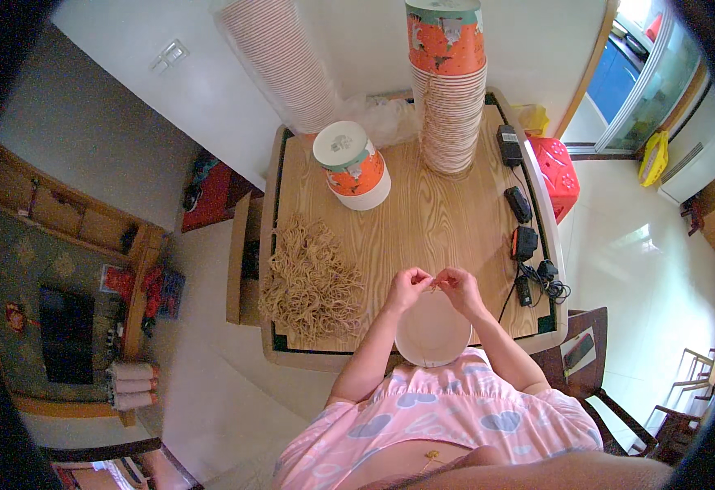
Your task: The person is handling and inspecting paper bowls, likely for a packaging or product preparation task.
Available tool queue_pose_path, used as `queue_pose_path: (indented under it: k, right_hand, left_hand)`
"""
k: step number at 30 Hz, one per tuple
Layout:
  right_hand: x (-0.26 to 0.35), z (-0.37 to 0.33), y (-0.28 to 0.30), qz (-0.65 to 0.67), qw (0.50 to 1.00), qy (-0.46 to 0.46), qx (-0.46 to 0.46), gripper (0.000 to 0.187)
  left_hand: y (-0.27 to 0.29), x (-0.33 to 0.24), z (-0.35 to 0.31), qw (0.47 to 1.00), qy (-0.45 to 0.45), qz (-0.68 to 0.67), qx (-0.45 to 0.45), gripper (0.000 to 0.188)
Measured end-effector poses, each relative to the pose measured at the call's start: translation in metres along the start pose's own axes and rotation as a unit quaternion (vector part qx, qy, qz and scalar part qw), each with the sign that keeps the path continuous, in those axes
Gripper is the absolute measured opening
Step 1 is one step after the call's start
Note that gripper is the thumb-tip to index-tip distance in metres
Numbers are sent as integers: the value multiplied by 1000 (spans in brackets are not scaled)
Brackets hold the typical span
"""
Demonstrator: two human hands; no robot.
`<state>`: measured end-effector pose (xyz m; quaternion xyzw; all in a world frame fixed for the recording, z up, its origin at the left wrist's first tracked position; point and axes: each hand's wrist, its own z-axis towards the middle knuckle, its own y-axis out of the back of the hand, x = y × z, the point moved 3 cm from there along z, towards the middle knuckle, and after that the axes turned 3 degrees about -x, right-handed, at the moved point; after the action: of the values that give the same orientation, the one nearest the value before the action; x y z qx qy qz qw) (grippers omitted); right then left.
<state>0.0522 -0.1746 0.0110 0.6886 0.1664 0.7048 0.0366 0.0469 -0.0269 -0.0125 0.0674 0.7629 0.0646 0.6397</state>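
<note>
My left hand (411, 289) and my right hand (459, 291) meet with pinched fingertips over the far rim of a white paper tub (433, 333). A little tan twine (434, 287) shows between the fingertips; most of it is hidden by the fingers. The tub's round, pale inside faces me, near the table's front edge and close to my body. Left of my left hand lies a big tangled heap of tan twine (312, 282). Beyond it, a short upside-down stack of orange, green and white paper tubs (353, 167) stands on the table.
A tall stack of paper tubs (449, 98) rises at the back of the wooden table (402, 233). A plastic-wrapped tub stack (280, 65) leans at back left. Black adapters and cables (525, 243) line the right edge. Beyond are a red stool (555, 175) and a chair holding a phone (578, 349).
</note>
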Motion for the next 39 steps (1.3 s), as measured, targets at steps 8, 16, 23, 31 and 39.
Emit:
queue_pose_path:
  k: [8,16,23,31,39]
  right_hand:
    - [-6,1,-1,44,998,-47,11,3]
    - [-19,1,5,21,993,-119,-1,10]
    - [0,0,4,-19,995,-85,58,10]
    - [-15,0,-6,0,997,-47,58,12]
    - [3,-1,-3,-36,998,-38,42,13]
  left_hand:
    - [1,-4,-5,999,-18,38,-4,4]
    - [-2,-17,-12,997,-25,61,-47,10]
    - [-1,-13,-10,998,-2,-13,-58,6]
    - [0,-6,-7,997,13,-17,-68,6]
    - [2,-9,-11,998,24,-8,-55,11]
